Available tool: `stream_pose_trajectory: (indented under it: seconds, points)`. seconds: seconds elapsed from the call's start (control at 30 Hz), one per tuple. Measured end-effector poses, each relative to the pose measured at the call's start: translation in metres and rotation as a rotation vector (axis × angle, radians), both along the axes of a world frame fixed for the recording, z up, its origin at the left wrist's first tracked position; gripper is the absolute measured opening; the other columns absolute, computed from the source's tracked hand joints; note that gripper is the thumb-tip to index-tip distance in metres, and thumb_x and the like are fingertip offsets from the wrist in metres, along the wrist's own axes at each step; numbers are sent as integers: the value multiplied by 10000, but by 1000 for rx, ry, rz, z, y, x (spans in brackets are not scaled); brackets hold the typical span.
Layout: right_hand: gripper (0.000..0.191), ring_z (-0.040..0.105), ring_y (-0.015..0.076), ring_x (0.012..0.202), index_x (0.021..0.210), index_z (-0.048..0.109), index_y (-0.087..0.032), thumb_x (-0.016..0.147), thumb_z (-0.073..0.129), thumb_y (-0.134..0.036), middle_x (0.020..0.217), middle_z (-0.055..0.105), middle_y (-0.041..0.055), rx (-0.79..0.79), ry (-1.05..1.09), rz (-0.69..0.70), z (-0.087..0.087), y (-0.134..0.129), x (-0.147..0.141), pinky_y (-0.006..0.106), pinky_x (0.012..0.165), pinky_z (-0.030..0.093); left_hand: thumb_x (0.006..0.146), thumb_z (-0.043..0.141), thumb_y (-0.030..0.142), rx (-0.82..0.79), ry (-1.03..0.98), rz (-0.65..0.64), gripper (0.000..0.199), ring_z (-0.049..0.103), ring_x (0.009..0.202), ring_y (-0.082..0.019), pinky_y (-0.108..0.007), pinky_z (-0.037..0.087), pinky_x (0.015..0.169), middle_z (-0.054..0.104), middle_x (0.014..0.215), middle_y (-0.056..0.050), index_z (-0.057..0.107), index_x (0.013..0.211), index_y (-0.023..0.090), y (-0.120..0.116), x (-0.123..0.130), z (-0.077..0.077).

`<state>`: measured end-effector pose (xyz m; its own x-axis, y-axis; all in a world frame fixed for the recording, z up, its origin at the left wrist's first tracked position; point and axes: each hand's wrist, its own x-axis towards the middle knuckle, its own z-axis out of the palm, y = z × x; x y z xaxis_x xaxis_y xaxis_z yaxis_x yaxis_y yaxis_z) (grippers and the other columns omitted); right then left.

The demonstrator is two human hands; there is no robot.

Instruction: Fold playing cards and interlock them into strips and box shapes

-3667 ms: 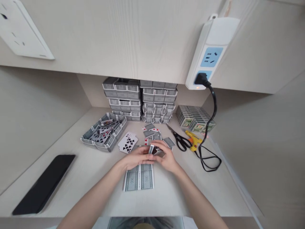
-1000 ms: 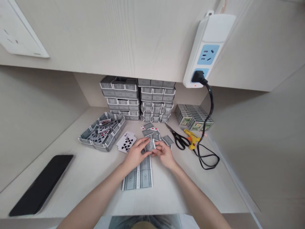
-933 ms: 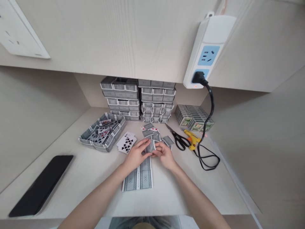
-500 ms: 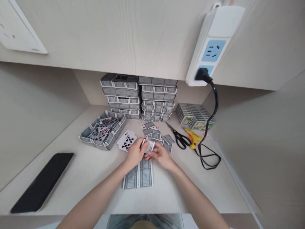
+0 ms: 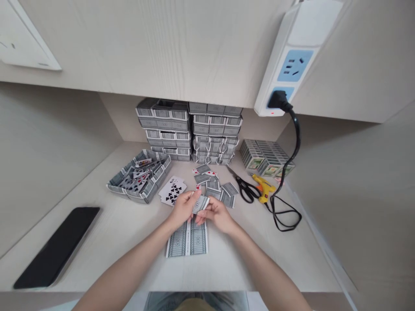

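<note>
A playing card (image 5: 200, 204), patterned back up, is gripped between both hands over the desk. My left hand (image 5: 183, 209) pinches its left side, thumb on top. On its right side, the fingers of my right hand (image 5: 216, 213) are closed on the card. Below the hands lies a flat panel of grey-backed cards (image 5: 187, 242), its upper part hidden by them. Just beyond are loose cards (image 5: 213, 185), mostly back up, and to the left a face-up pile of clubs (image 5: 173, 191).
A card-built tray (image 5: 139, 177) holding loose cards stands left. Stacked card boxes (image 5: 167, 125) line the back. Right are black scissors (image 5: 246, 188), a yellow glue gun (image 5: 264, 187) with its cable, and packed decks (image 5: 266, 157). A black phone-like slab (image 5: 58, 246) lies front left.
Both hands have shifted slightly toward me with the card. The card now lies flatter, showing more of its patterned back.
</note>
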<state>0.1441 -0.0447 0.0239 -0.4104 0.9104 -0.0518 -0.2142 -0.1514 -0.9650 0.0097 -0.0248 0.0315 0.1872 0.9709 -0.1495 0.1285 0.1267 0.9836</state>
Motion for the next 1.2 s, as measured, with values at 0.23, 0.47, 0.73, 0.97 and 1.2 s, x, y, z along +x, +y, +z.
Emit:
stream_pose_trajectory:
  seconds: [0.23, 0.47, 0.73, 0.97, 1.2]
  points:
    - [325, 604, 127, 462, 795, 507, -170, 643, 695, -387, 589, 657, -11, -14, 36, 28, 4, 0, 2, 249, 501, 485, 763, 371, 611, -68, -75, -5, 494, 329, 206, -72, -178, 220, 222, 414, 297, 67, 452, 565, 165, 2, -2, 5]
    - [339, 564, 106, 424, 794, 551, -165, 681, 631, -475, 527, 622, -23, -15, -59, -212, -3, 12, 18, 222, 462, 455, 760, 478, 506, 128, 84, -30, 372, 468, 306, -83, -179, 352, 332, 508, 396, 63, 483, 624, 160, 17, -14, 2]
    - [370, 460, 78, 332, 774, 576, -164, 703, 577, -527, 449, 552, -49, 12, -163, -299, -12, 17, 21, 201, 365, 373, 732, 541, 448, 192, 154, -48, 309, 529, 384, -111, -211, 406, 418, 592, 487, 37, 574, 803, 149, 26, -27, 3]
    - [328, 436, 74, 324, 717, 556, -168, 690, 609, -492, 438, 520, -67, 1, -200, -133, -9, 10, 15, 199, 353, 347, 776, 467, 462, 170, 233, -214, 327, 550, 395, -125, -227, 397, 423, 640, 556, 12, 577, 709, 161, 21, -25, 8]
    - [318, 356, 64, 313, 595, 509, -178, 656, 656, -454, 386, 433, -85, 33, -119, -446, -9, 15, 23, 204, 341, 296, 819, 453, 360, 570, 967, 125, 245, 620, 843, -208, -285, 445, 716, 676, 882, -73, 630, 879, 202, 18, -31, 5]
